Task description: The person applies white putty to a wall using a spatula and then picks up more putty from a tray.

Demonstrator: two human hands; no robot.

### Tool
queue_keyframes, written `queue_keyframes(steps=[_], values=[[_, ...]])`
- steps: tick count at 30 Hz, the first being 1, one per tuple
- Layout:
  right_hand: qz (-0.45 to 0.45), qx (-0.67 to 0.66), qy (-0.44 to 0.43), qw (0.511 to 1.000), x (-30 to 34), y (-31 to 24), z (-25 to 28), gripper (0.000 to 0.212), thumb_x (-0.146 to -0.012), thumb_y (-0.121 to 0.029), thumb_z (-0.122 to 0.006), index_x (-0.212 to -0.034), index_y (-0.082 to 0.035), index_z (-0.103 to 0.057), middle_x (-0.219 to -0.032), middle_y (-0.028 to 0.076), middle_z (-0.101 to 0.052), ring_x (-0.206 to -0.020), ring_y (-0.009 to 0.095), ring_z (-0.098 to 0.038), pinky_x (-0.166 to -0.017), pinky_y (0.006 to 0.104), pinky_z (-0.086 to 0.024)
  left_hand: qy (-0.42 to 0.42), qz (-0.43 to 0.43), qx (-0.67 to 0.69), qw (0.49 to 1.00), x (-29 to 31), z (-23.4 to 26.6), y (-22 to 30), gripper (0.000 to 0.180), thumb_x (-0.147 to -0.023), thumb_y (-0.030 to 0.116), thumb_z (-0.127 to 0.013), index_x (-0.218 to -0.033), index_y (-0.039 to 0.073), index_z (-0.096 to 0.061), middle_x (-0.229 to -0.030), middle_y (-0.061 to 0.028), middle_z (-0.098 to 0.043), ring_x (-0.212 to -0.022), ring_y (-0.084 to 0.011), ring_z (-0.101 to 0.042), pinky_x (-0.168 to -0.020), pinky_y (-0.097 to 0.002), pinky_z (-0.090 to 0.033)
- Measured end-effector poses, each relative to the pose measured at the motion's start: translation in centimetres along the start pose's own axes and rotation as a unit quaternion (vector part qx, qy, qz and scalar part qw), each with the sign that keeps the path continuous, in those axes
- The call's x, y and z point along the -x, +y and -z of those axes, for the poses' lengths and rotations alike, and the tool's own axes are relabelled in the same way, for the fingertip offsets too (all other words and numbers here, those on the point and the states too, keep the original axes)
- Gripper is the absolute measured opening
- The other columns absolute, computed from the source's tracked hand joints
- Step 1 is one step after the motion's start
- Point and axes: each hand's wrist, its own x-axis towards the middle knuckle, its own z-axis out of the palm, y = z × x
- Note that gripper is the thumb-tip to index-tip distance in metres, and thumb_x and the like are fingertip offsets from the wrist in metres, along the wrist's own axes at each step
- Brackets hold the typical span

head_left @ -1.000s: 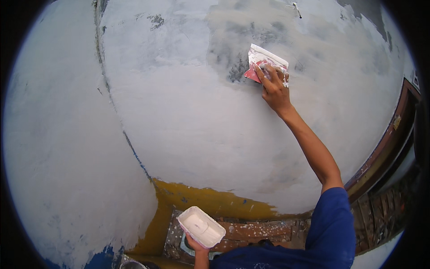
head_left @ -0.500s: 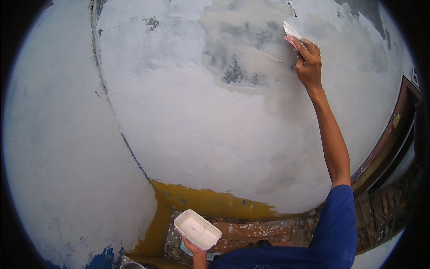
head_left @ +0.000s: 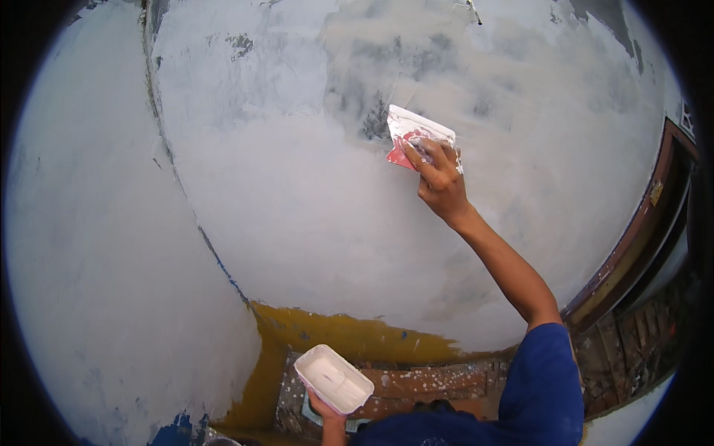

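My right hand (head_left: 440, 175) is closed around a red putty spreader (head_left: 401, 154), whose upper part is coated in white filler. The spreader lies against or very close to the wall (head_left: 297, 201), just below and right of a dark, patchy grey area (head_left: 375, 123). White filler is smeared on my fingers. Low in the view, my left hand (head_left: 325, 409) grips a white rectangular tub (head_left: 355, 401) from its left and underside. Whitish filler coats the inside of the tub, and most of my left fingers are hidden beneath it.
A cracked corner seam (head_left: 167, 141) divides this wall from the left one. Ochre paint (head_left: 335, 334) shows along the bottom. Paint-spattered brown boards (head_left: 424, 383) lie below. A brown wooden frame (head_left: 632, 230) stands at the right. A small wire (head_left: 474, 12) sticks out of the wall above.
My right hand has brought the spreader down and to the left across the wall, and its broad face now shows. The tub has barely shifted in my left hand.
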Motion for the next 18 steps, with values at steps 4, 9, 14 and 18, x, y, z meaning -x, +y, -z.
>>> queue_keyframes(steps=[4, 9, 14, 18], values=[[-0.008, 0.063, -0.065, 0.996, 1.2, -0.1, -4.6, 0.061, -0.071, 0.005, -0.060, -0.129, -0.015, -0.060, -0.125, 0.005, -0.053, -0.110, 0.027, -0.054, -0.096, 0.0399, -0.039, 0.001, 0.028, 0.006, 1.000, 0.3, -1.1, 0.1, 0.068, -0.095, 0.058, -0.034, -0.146, 0.013, -0.037, -0.141, -0.0136, -0.048, -0.123, -0.0385, -0.053, -0.101, -0.0578, -0.045], [0.025, -0.038, -0.145, 0.988, 8.2, -4.7, -6.2, 0.063, -0.068, 0.006, -0.062, -0.128, -0.016, -0.061, -0.125, 0.005, -0.055, -0.109, 0.027, -0.056, -0.097, 0.0424, -0.039, -0.004, 0.015, 0.012, 1.000, -0.4, 1.6, 0.0, 0.066, -0.097, 0.056, -0.035, -0.147, 0.013, -0.037, -0.143, -0.0127, -0.048, -0.124, -0.0374, -0.052, -0.103, -0.0555, -0.044], [-0.055, -0.072, -0.001, 0.996, 2.6, -2.9, -0.6, 0.068, -0.064, 0.014, -0.059, -0.127, -0.013, -0.063, -0.116, 0.010, -0.056, -0.107, 0.032, -0.054, -0.092, 0.0428, -0.041, 0.011, -0.008, 0.019, 1.000, -0.2, 2.3, 0.3, 0.068, -0.096, 0.059, -0.035, -0.147, 0.014, -0.037, -0.142, -0.0133, -0.048, -0.123, -0.0389, -0.053, -0.101, -0.0584, -0.044], [-0.101, -0.008, 0.097, 0.990, 0.5, 0.9, -0.2, 0.068, -0.067, 0.016, -0.056, -0.129, -0.009, -0.062, -0.121, 0.014, -0.054, -0.111, 0.035, -0.050, -0.094, 0.0445, -0.041, 0.014, -0.010, 0.016, 1.000, 0.0, 1.1, 0.2, 0.069, -0.095, 0.060, -0.036, -0.147, 0.014, -0.036, -0.142, -0.0132, -0.048, -0.124, -0.0386, -0.052, -0.102, -0.0583, -0.044]])
